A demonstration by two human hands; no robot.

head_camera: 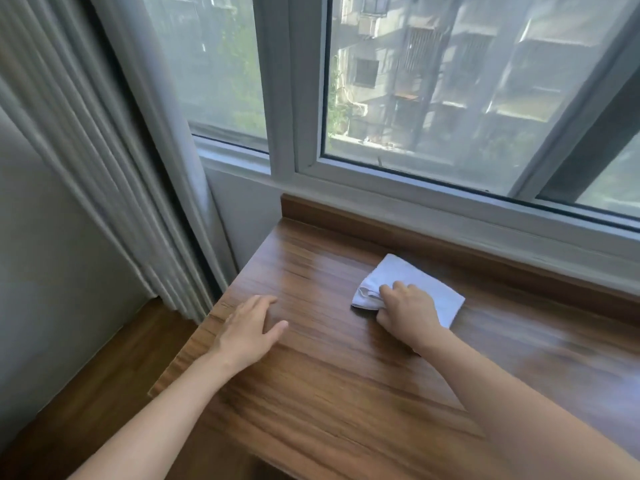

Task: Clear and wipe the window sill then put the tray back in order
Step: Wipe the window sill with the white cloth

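Cloth (415,284), white, folded to a small pad: judged light, soft and limp, so you bunch it from above rather than lift an edge. It lies right of frame centre on the wooden window sill (329,375), near the window frame (398,199). Your right hand (407,315) clenches it; your left hand (247,329) rests flat, fingers spread.

Surface: wooden window sill (329,368), grain running lengthwise.
On it: folded white cloth (412,282) near the window side.
Also resting there: left hand (247,329), flat.
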